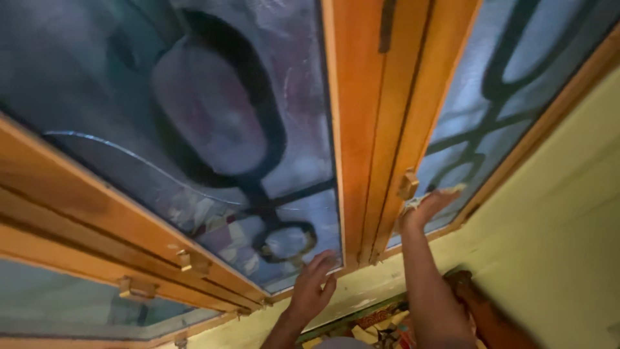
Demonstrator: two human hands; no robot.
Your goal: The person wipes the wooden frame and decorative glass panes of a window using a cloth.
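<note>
Nearest the camera, the left hand [312, 284] reaches up with its fingers spread and loose, the fingertips [326, 262] resting on the lower edge of the left window pane [213, 129] close to where the glass meets the bottom rail; it grasps nothing. Beside it the right forearm rises to the right hand [426, 207], which presses a small pale cloth [413, 203] flat against the lower corner of the right window pane [491, 97], fingers stretched over it rather than curled, touching the glass just beside a small wooden latch block [408, 185]. Between the two hands runs the wooden centre frame [381, 123], orange-brown, made of several upright strips set close together. The left pane is frosted and hazy, with dark curving grille bars [271, 136] showing through it from behind, and a thin curved line crosses the glass. To the far left another wooden frame [84, 213] slants across, carrying two more small latch blocks [194, 262], with a further pane of glass beneath. The right pane shows the same dark grille pattern, and beyond its outer frame lies a pale yellow-green wall [568, 207]. Low down, near the arms, blurred coloured objects lie below the sill; what they are cannot be told.
</note>
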